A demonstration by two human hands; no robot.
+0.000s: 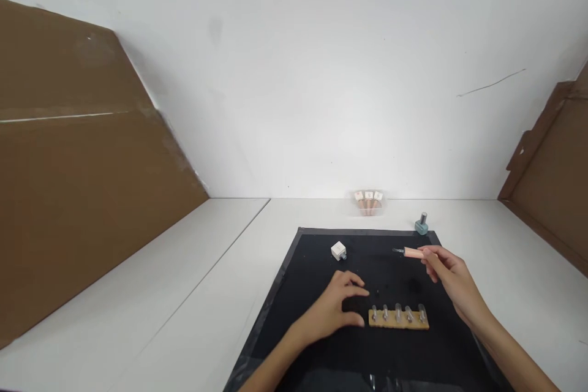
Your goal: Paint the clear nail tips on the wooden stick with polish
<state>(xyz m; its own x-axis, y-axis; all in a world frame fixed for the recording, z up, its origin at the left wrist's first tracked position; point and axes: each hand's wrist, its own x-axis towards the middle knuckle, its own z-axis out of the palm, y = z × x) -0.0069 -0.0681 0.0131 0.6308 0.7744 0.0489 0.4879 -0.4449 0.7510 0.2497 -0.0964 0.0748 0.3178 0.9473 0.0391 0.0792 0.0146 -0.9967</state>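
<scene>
My right hand (443,266) pinches a slim peach-coloured stick (413,253) between thumb and fingers. A narrow clear tip extends from its left end, above the black mat (316,294). My left hand (340,303) holds nothing; its fingers are apart and curved, with the thumb just left of a small tan board (389,321). Several clear nail tips (398,311) stand in a row on that board, some of them leaning. Beyond my left hand lies a small white cube (339,250) with a grey stub at its lower right.
A clear plastic box (367,211) by the wall contains three peach sticks with white square ends. A teal bottle with a grey cap (421,224) stands at the mat's far right corner. Brown cardboard panels (92,165) rise on both sides of the white table (202,294).
</scene>
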